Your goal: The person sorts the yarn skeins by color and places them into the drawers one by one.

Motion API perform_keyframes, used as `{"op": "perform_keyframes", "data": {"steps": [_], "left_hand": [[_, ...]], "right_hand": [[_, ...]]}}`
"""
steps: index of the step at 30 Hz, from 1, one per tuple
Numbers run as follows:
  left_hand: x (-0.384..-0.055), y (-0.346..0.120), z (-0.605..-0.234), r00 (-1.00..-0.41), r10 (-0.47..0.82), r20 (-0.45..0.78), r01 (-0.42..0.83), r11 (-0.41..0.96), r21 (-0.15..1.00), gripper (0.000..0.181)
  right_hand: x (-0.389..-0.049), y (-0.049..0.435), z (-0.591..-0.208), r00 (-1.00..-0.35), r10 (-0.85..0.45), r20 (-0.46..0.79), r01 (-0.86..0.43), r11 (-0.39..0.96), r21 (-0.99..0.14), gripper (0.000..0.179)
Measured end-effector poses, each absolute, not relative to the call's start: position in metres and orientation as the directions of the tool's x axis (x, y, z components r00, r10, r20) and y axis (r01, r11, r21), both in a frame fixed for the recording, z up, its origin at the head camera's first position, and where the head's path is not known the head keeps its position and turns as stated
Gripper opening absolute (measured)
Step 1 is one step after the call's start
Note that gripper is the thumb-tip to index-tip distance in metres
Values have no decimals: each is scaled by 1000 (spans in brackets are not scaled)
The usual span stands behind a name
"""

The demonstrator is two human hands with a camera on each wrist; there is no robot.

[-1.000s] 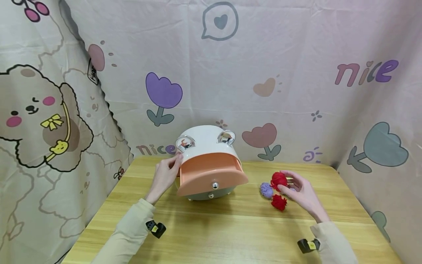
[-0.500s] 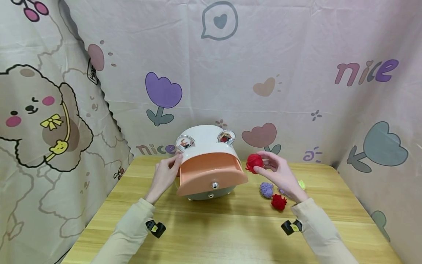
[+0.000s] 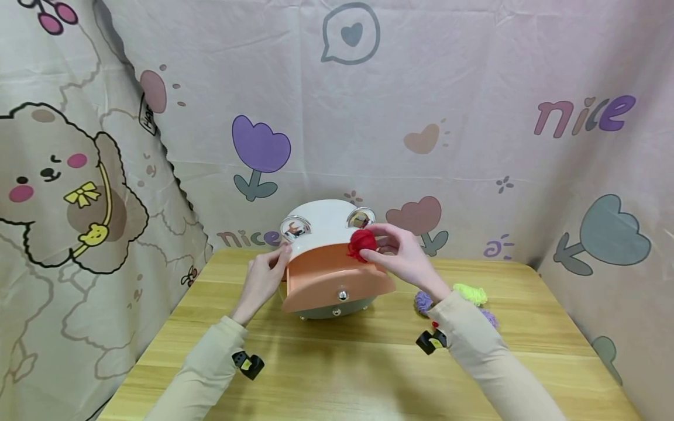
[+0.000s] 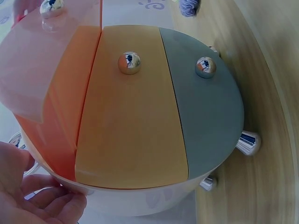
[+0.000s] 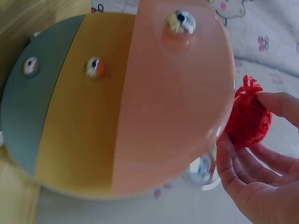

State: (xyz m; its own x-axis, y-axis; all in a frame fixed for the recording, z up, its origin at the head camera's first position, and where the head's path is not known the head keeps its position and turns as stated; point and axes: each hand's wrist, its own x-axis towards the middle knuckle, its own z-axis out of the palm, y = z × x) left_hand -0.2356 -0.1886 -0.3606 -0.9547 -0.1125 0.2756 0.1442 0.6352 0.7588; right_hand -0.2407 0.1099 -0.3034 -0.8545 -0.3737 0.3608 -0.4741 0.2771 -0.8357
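A small white drawer box (image 3: 329, 216) with two silver ears stands on the table. Its top peach drawer (image 3: 316, 297) is pulled out; the yellow drawer (image 4: 131, 116) and grey drawer (image 4: 210, 107) below are closed. My left hand (image 3: 265, 279) holds the box's left side near the ear, thumb and curled fingers at the edge. Between thumb and fingers, my right hand (image 3: 404, 252) pinches a red yarn ball (image 3: 361, 242) over the right side of the open drawer. In the right wrist view, the yarn ball (image 5: 250, 116) shows beyond the drawer front, loose loops sticking up.
Right of the box on the wooden table (image 3: 337, 374) lie a purple yarn ball (image 3: 423, 303), a yellow-green yarn bundle (image 3: 471, 294) and another purple piece (image 3: 489, 317). A second red ball (image 3: 434, 324) is mostly hidden by my right sleeve. A printed curtain (image 3: 337, 117) hangs behind.
My right hand has lifted the red yarn ball off the table and carried it left to the open drawer. The yellow-green bundle has come into view. My left hand stays put.
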Motion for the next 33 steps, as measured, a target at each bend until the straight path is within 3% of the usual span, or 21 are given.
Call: {"op": "perform_keyframes", "data": {"steps": [15, 33], "left_hand": [[-235, -189, -361, -951, -113, 286, 151, 638, 755, 46], [-236, -188, -360, -951, -110, 289, 157, 634, 757, 44]], "right_hand": [[-236, 51, -299, -805, -437, 402, -560, 331, -759, 44], [-235, 42, -303, -792, -437, 426, -587, 354, -728, 45]]}}
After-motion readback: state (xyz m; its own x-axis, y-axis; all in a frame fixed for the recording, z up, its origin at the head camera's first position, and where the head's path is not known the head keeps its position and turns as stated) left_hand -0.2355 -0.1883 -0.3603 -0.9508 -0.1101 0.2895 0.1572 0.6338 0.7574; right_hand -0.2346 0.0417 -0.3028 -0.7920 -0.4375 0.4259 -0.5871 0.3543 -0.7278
